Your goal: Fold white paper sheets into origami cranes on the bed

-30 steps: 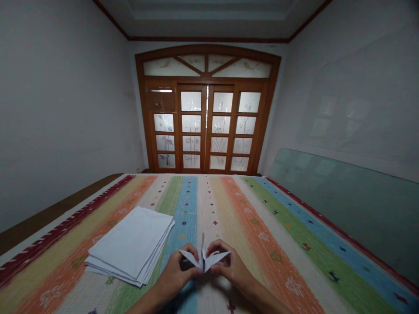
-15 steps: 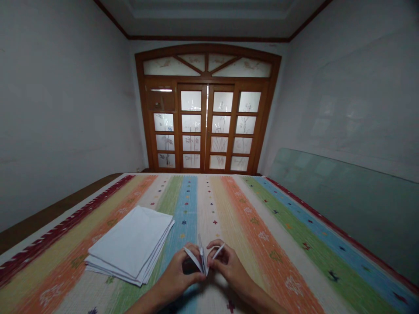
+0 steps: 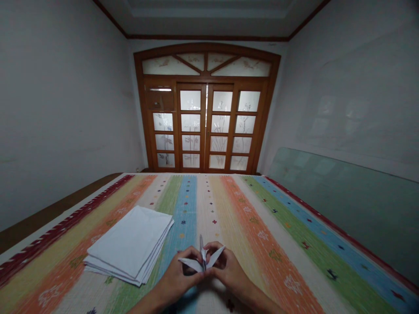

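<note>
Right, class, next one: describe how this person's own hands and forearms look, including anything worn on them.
The left hand and right hand are ungloved, with slim fingers. Both forearms are bare as far as the picture shows. No sleeves, watch, bracelet, ring or markings can be made out.

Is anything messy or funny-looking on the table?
A little. The stack of white paper on the left is uneven: lower sheets poke out past the top one. I see no spill. The folded paper between the left hand and right hand shows no clear damage.
</note>
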`<action>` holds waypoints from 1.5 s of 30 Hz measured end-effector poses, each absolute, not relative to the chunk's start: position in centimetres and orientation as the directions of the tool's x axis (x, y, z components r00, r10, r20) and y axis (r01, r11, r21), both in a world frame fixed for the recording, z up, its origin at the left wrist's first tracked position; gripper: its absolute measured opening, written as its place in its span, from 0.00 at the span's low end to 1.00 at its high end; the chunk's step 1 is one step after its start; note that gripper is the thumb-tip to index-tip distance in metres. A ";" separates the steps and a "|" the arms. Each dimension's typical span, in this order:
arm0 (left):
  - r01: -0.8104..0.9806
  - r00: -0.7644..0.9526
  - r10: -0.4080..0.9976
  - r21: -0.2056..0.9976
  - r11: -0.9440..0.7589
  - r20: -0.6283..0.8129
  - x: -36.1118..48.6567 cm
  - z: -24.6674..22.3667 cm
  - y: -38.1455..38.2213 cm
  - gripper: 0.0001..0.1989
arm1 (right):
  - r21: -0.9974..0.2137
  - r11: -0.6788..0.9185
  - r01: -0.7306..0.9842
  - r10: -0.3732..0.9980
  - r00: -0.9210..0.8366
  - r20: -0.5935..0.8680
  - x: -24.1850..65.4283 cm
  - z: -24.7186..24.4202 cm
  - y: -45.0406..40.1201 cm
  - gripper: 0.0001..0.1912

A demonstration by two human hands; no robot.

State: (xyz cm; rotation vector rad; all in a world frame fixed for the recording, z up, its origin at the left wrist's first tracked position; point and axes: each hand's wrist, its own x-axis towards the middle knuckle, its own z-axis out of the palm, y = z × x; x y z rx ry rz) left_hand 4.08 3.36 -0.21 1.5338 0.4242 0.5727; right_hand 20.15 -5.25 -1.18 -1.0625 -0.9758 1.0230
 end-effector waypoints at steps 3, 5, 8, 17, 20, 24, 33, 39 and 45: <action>-0.088 0.774 0.620 0.992 -0.094 0.127 4.1 -0.7 3.6 0.20 | -0.977 0.171 -0.129 0.964 0.228 0.139 20.5 -1.2 -5.2 0.24; -0.071 0.762 0.634 0.990 -0.125 0.135 4.0 -0.9 3.8 0.19 | -0.977 0.176 -0.121 0.962 0.234 0.144 20.7 -1.1 -5.2 0.25; -0.040 0.766 0.631 0.988 -0.150 0.127 3.9 -1.0 4.0 0.17 | -0.976 0.176 -0.128 0.964 0.226 0.144 20.9 -1.1 -5.2 0.27; -0.055 0.772 0.613 0.979 -0.196 0.166 3.9 -1.7 4.9 0.18 | -0.986 0.154 -0.062 0.976 0.162 0.142 21.5 -1.3 -5.0 0.25; -0.059 0.765 0.623 0.981 -0.187 0.165 4.1 -2.0 5.4 0.21 | -0.983 0.183 -0.026 0.972 0.155 0.177 21.9 -1.1 -4.9 0.22; -0.053 0.794 0.593 0.987 -0.152 0.134 4.0 -1.5 5.4 0.22 | -0.982 0.188 -0.004 0.970 0.155 0.185 22.1 -1.3 -4.8 0.23; -0.056 0.845 0.529 0.996 -0.063 0.081 3.8 -1.1 5.8 0.22 | -0.979 0.193 0.059 0.962 0.183 0.200 22.3 -1.4 -4.8 0.21; -0.079 0.841 0.528 0.993 -0.088 0.114 3.8 -1.8 5.9 0.23 | -0.977 0.198 0.079 0.960 0.187 0.210 22.1 -1.8 -4.9 0.19; -0.078 0.823 0.538 0.974 -0.212 0.183 3.4 -1.1 5.4 0.18 | -0.974 0.188 0.123 0.953 0.219 0.211 21.6 -2.1 -5.1 0.17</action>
